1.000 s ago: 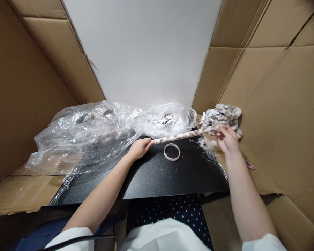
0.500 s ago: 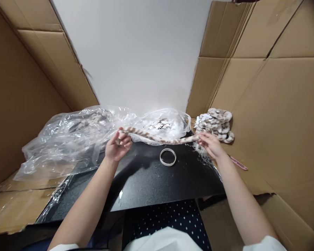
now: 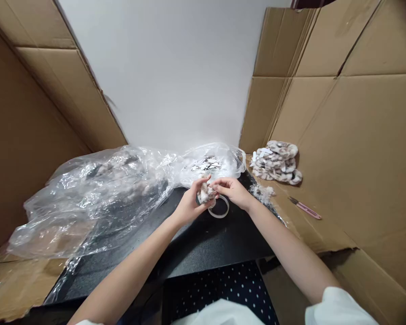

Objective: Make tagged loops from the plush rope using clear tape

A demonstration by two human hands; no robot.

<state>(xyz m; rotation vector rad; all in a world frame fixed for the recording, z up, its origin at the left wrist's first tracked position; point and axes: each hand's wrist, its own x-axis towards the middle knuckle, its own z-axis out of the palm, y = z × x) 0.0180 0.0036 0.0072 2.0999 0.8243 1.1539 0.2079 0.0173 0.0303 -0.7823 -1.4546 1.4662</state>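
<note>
on the dark table point(image 3: 219, 246), a work area was bounded by a left cardboard panel point(image 3: 40, 117) and a right cardboard panel point(image 3: 362, 149), with a pale wall point(image 3: 165, 72) at the rear. flat cardboard point(image 3: 296, 230) lay along the right side of the table, with clear film at its edge. at the left, a large clear bag point(image 3: 104, 194) containing fluffy material lay spread over the table. a smaller clear bag point(image 3: 208, 166), located at the rear center, held white and dark flat pieces. at the right rear, a stack of fluffy bands point(image 3: 275, 163), white with brown patches, rested on the flat cardboard, with white tabs point(image 3: 262, 153) at its upper left. loose fluff point(image 3: 264, 193) lay in front of the stack. pink-handled snips point(image 3: 306, 208) lay farther to the right. dotted dark fabric point(image 3: 240, 289) was visible below the front edge of the table.

both hands were positioned near the center, in front of the smaller clear bag. the left hand point(image 3: 189, 204) was partly open and curved, with the fluffy piece point(image 3: 206, 194) gripped between the thumb and fingers. the right hand point(image 3: 235, 192) was partly closed, with its thumb and index finger pinched at the right side of the same piece. the fluffy piece was gathered into a compact bundle. a pale ring point(image 3: 228, 210) lay flat on the table just below the hands, partly hidden by them.
</note>
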